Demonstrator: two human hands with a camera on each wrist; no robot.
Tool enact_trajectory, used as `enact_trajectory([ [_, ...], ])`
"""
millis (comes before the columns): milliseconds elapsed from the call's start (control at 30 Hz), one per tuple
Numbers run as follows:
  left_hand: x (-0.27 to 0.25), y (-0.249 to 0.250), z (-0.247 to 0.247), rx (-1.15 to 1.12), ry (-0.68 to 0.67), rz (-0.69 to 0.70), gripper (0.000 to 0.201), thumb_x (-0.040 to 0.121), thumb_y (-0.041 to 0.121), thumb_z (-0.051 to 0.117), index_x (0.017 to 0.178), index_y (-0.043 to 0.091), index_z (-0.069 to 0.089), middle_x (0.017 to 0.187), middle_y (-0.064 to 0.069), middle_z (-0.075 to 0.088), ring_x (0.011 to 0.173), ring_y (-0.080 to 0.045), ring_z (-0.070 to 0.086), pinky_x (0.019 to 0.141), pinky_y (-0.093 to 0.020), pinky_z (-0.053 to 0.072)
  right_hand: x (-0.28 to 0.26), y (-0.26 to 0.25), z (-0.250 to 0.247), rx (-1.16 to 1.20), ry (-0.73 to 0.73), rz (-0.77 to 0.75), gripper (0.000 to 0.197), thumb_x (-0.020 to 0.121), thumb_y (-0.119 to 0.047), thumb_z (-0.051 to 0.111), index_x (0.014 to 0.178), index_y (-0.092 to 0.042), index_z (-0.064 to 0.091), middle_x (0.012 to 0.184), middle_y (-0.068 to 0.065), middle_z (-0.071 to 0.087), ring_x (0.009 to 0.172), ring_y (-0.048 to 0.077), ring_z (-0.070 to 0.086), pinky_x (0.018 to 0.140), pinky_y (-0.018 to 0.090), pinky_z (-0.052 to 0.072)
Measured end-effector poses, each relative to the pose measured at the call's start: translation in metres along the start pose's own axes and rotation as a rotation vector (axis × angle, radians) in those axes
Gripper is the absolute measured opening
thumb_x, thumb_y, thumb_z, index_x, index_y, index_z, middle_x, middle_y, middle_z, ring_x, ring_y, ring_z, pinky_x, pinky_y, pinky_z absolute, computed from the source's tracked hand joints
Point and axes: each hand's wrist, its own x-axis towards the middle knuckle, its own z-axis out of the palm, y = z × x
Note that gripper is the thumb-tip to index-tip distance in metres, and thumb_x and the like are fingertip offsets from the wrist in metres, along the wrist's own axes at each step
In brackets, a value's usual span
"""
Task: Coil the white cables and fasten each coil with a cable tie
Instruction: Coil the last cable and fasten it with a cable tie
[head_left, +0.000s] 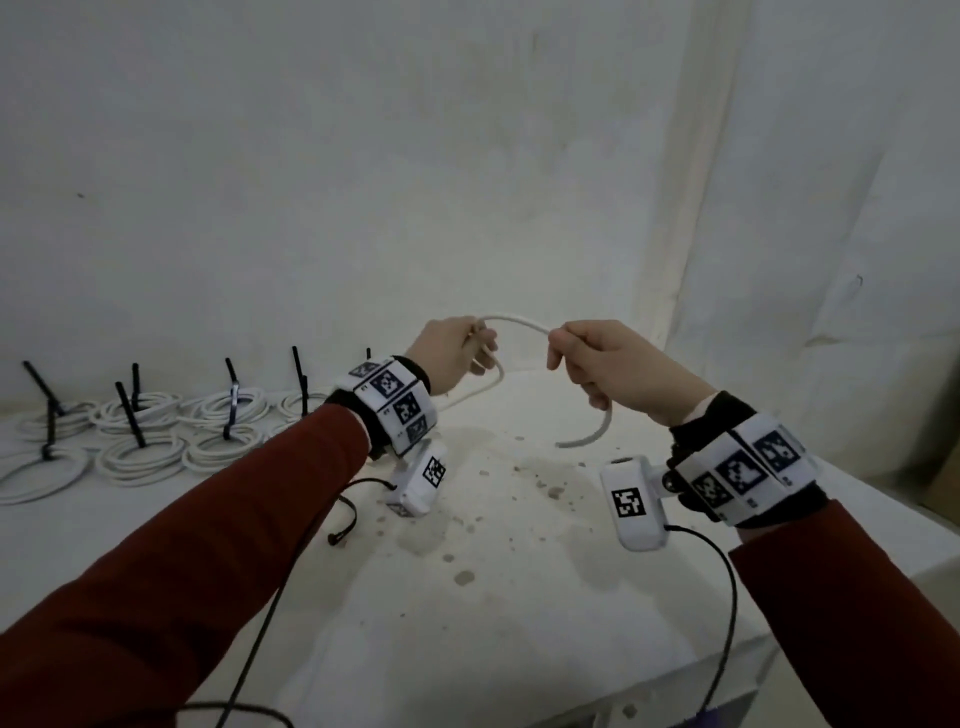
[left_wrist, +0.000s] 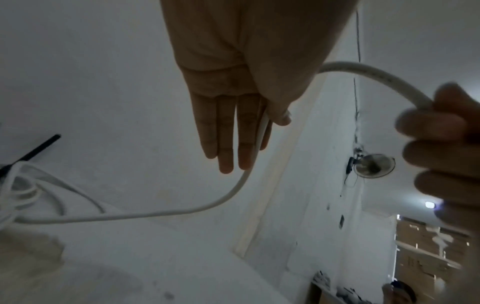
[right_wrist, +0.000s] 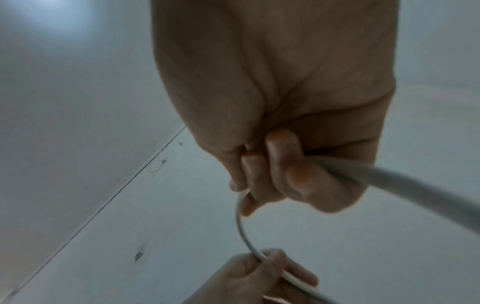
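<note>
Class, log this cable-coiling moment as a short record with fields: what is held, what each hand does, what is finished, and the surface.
Held: loose white round cable, arching between both hands
Left hand: thumb pinches cable against straight fingers
Right hand: fist grips cable, free end hanging below
Finished: white coils with black cable ties, far left
Surface: stained white table

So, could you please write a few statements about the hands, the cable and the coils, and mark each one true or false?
1. Both hands hold the same white cable. True.
2. The right hand is empty. False: it grips the cable near the free end.
3. The finished coils lie on the person's left side of the table. True.
4. The finished coils carry white ties. False: the cable ties are black.
5. The left hand rests flat on the table. False: it is raised, pinching the cable.
</note>
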Motion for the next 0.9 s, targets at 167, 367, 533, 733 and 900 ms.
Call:
enact_trajectory([
  [167, 0.007, 0.032, -0.038, 0.037, 0.102, 0.138, 0.025, 0.1, 0.012, 0.042, 0.098, -0.002, 0.062, 0.089, -0.017, 0.066, 0.061, -0.007, 0.065, 0.057, -0.011, 0.049, 0.002, 0.0, 0.004, 0.046, 0.046, -0.084, 0.046, 0.101, -0.041, 0.04, 0.071, -0.012, 0.059, 0.045, -0.015, 0.041, 0.047, 0.011, 0.041, 0.06, 0.034, 0.043],
  [367, 0.015, 0.03, -0.098, 0.391, 0.284, 0.214, 0.015, 0.092, 0.016, 0.056, 0.097, 0.009, 0.068, 0.099, -0.014, 0.064, 0.077, -0.024, 0.063, 0.074, -0.027, 0.048, 0.002, 0.003, 0.004, 0.114, 0.082, -0.113, 0.052, 0.096, -0.048, 0.045, 0.057, -0.014, 0.043, 0.051, -0.004, 0.037, 0.044, 0.01, 0.035, 0.066, 0.036, 0.043],
  [533, 0.01, 0.003, -0.137, 0.663, 0.273, 0.23, 0.019, 0.093, 0.023, 0.056, 0.094, 0.012, 0.072, 0.104, -0.012, 0.057, 0.089, -0.021, 0.053, 0.077, -0.022, 0.032, 0.009, -0.005, -0.006, 0.661, 0.023, -0.13, 0.029, 0.093, -0.025, 0.047, 0.067, -0.012, 0.048, 0.048, -0.006, 0.026, 0.042, 0.01, 0.021, 0.043, 0.023, 0.024],
  [733, -0.003, -0.015, -0.137, 0.6, 0.194, 0.113, 0.014, 0.094, 0.018, 0.053, 0.093, 0.011, 0.065, 0.096, -0.009, 0.068, 0.089, -0.027, 0.062, 0.08, -0.035, 0.049, 0.022, -0.032, 0.001, 1.364, -0.174, -0.306, 0.027, 0.091, -0.016, 0.035, 0.096, -0.008, 0.06, 0.054, -0.006, 0.034, 0.048, 0.009, 0.029, 0.047, 0.021, 0.03],
  [900, -0.016, -0.027, -0.109, 0.57, 0.008, 0.04, 0.012, 0.095, 0.02, 0.051, 0.091, 0.016, 0.061, 0.091, -0.001, 0.065, 0.074, -0.015, 0.056, 0.064, -0.019, 0.038, 0.034, -0.061, 0.01, 1.617, -0.164, -0.466, 0.028, 0.1, -0.023, 0.037, 0.116, -0.017, 0.059, 0.072, -0.009, 0.059, 0.06, 0.008, 0.052, 0.069, 0.024, 0.048],
])
